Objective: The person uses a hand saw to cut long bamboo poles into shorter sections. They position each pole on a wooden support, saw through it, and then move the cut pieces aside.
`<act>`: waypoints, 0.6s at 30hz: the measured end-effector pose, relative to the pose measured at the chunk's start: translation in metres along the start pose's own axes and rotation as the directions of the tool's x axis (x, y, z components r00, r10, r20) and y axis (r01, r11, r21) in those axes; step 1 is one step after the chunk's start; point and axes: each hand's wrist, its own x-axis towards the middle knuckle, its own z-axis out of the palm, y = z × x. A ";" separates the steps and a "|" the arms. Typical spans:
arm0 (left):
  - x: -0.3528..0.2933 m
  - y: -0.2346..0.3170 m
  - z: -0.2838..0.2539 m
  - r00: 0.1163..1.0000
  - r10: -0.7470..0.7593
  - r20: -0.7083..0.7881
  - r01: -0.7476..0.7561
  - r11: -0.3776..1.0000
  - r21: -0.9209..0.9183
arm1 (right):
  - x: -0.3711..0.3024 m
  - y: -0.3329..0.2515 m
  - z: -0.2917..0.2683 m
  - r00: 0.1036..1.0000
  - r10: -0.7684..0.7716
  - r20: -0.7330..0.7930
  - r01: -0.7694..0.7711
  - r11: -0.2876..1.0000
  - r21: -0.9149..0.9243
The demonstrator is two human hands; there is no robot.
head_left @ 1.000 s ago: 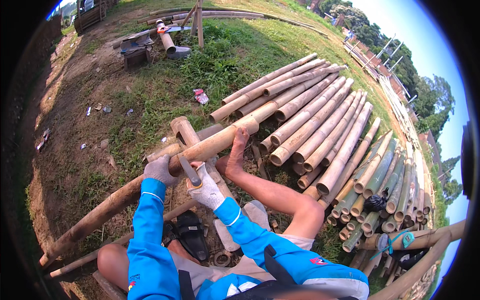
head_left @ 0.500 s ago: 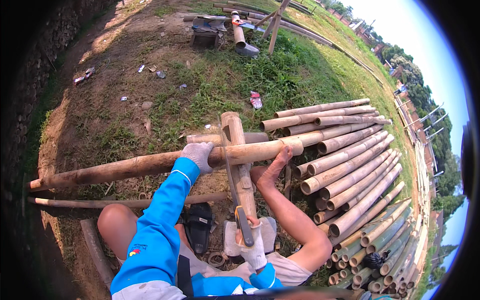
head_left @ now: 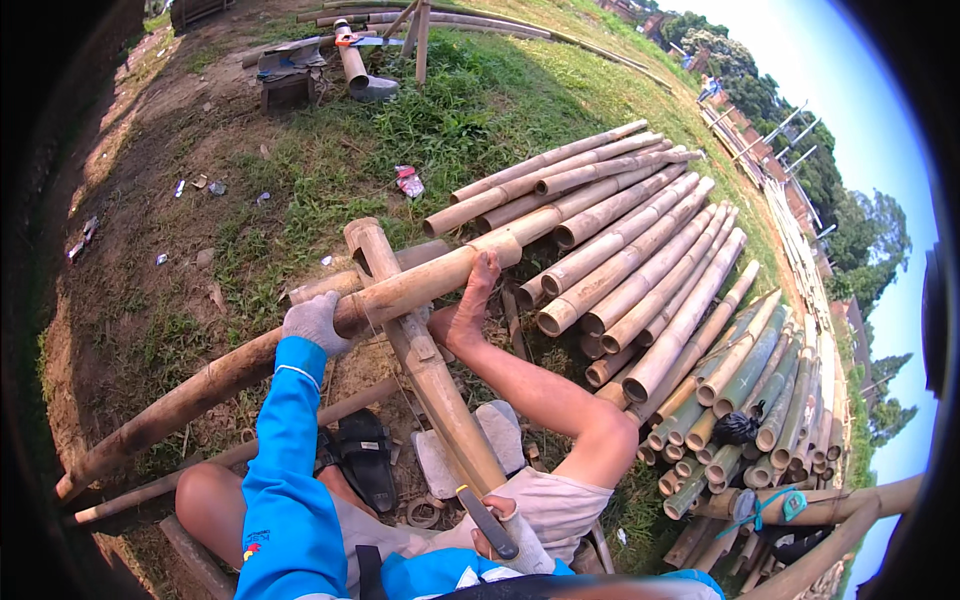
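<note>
A long bamboo pole (head_left: 230,375) lies slantwise across an upright bamboo post (head_left: 440,385) with a notch near its top. My left hand (head_left: 315,322), in a grey-white glove, is closed round the pole just left of the post. My right hand (head_left: 515,535), its glove leaving the fingertips bare, grips the black and yellow handle of a hand saw (head_left: 487,522) low by my lap. The saw's thin blade, nearly edge-on, runs up toward the pole beside my left hand; its contact there is hard to make out. My bare foot (head_left: 470,300) presses against the pole near its right end.
Cut bamboo poles (head_left: 640,270) lie stacked to the right, with greener ones (head_left: 760,400) nearer me. A black sandal (head_left: 365,460) and a pale stone block (head_left: 440,465) sit below the pole. A small stand (head_left: 290,75) and another saw (head_left: 370,40) are at the back.
My right hand has drawn the saw handle back and down toward my lap. My left hand keeps its grip on the pole. The whole view has shifted, now showing more on the right.
</note>
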 end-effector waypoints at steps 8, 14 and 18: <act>-0.004 0.005 -0.003 0.998 -0.045 0.051 0.046 0.999 -0.004 | 0.292 0.045 0.096 0.954 -0.289 -0.083 0.265 0.939 -0.221; -0.001 -0.008 0.005 0.999 0.023 0.045 -0.023 1.000 -0.004 | 0.044 0.047 0.018 0.996 -0.090 -0.024 0.075 0.923 -0.378; 0.002 -0.012 0.012 1.000 0.022 0.012 -0.022 1.000 -0.019 | 0.009 0.039 0.005 0.985 -0.168 -0.025 0.157 0.957 -0.244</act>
